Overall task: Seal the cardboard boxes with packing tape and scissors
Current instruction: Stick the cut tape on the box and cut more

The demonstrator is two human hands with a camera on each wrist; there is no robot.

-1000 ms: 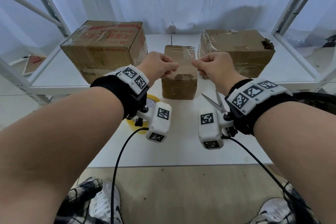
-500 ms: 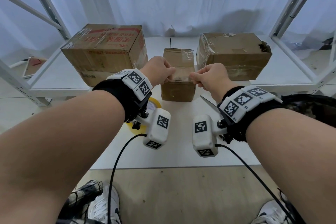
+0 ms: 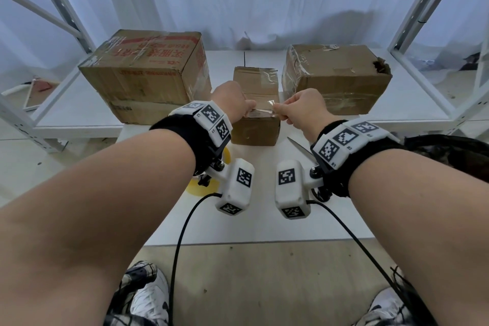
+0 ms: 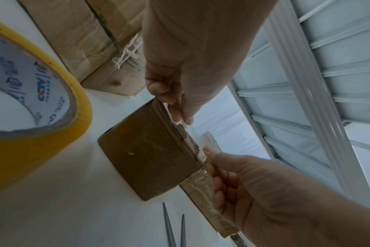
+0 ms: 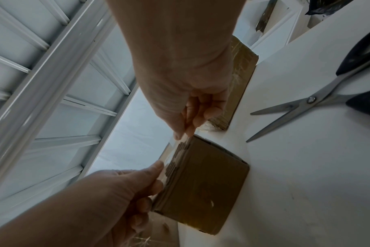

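Your left hand (image 3: 232, 99) and right hand (image 3: 304, 108) each pinch one end of a clear strip of packing tape (image 3: 260, 110), stretched over the small brown cardboard box (image 3: 255, 127) on the white tabletop (image 3: 264, 219). You are sticking it on; next, press it flat along the top

White worktop (image 3: 254, 219) has three cardboard boxes on it: a big one with red print (image 3: 148, 74) left, small box (image 3: 255, 124) in the middle, taped-up one (image 3: 336, 79) right. Yellow tape roll (image 4: 32, 107) and open scissors (image 5: 310, 102) lie nearer.
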